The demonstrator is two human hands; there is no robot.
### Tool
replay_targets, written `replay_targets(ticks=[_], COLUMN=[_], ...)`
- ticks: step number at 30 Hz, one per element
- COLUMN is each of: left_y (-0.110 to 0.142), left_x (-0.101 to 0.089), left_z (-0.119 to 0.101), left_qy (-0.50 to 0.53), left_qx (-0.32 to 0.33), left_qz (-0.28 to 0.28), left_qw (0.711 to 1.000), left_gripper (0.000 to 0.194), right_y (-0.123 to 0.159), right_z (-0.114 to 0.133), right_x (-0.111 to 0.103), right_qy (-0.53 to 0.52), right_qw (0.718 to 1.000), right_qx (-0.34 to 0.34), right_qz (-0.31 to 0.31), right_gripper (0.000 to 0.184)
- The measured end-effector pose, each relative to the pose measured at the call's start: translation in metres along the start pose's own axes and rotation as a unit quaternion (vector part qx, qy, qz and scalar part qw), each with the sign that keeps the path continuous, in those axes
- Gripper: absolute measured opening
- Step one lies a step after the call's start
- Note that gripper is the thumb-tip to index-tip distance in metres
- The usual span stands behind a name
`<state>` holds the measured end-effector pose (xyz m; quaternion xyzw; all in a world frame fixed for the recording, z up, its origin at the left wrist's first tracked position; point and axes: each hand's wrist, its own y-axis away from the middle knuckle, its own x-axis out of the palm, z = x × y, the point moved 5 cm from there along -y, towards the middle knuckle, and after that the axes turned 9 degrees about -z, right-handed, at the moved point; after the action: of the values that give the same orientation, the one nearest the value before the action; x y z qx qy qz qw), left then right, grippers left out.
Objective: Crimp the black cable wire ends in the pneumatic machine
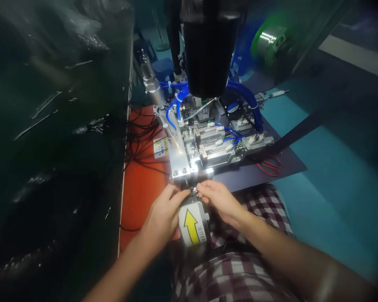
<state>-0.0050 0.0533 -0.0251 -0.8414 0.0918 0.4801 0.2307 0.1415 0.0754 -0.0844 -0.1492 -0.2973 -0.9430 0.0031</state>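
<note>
My left hand (168, 205) and my right hand (216, 197) meet at the front end of a metal machine (204, 155). Between their fingertips is a small shiny metal part (194, 189), too small to name. The right thumb and forefinger are pinched at its right side. On the other side the left fingers are curled, with the thumb reaching toward the part; what they hold is hidden. Just below both hands sits a rounded housing (192, 224) with a white label and a yellow arrow. A metal plate (179, 161) lies directly beyond the fingertips.
A large black cylinder (208, 50) hangs over the machine. Blue air hoses (255, 105) curve around it. Black cables (141, 138) run across the orange-red surface (138, 201) at left. A red wire loop (269, 165) lies at right. Dark plastic sheeting (59, 126) covers the left side.
</note>
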Motion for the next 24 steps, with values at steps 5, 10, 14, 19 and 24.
replay_targets(ticks=[5, 10, 14, 19, 24], left_y=[0.024, 0.010, 0.010, 0.042, 0.051], left_x=[-0.024, -0.031, -0.020, -0.009, -0.009], left_z=[0.022, 0.023, 0.019, 0.005, 0.011], left_qy=[0.030, -0.161, -0.254, -0.310, -0.237], left_qx=[-0.089, 0.116, 0.126, 0.028, -0.034], left_qz=[-0.005, 0.032, -0.006, -0.072, -0.071], left_qw=[0.996, 0.980, 0.959, 0.947, 0.968], left_gripper=[0.017, 0.028, 0.030, 0.048, 0.057], right_y=[-0.002, -0.001, 0.002, 0.000, 0.006], right_z=[0.000, 0.000, 0.003, 0.003, 0.004], right_x=[-0.001, -0.002, -0.002, -0.003, -0.007], right_qy=[0.012, 0.030, 0.049, 0.078, 0.136], right_qw=[1.000, 0.999, 0.997, 0.994, 0.979], right_qx=[-0.021, -0.036, -0.055, -0.080, -0.149], right_qz=[0.001, -0.002, -0.001, -0.007, -0.036], right_gripper=[0.035, 0.034, 0.033, 0.032, 0.025])
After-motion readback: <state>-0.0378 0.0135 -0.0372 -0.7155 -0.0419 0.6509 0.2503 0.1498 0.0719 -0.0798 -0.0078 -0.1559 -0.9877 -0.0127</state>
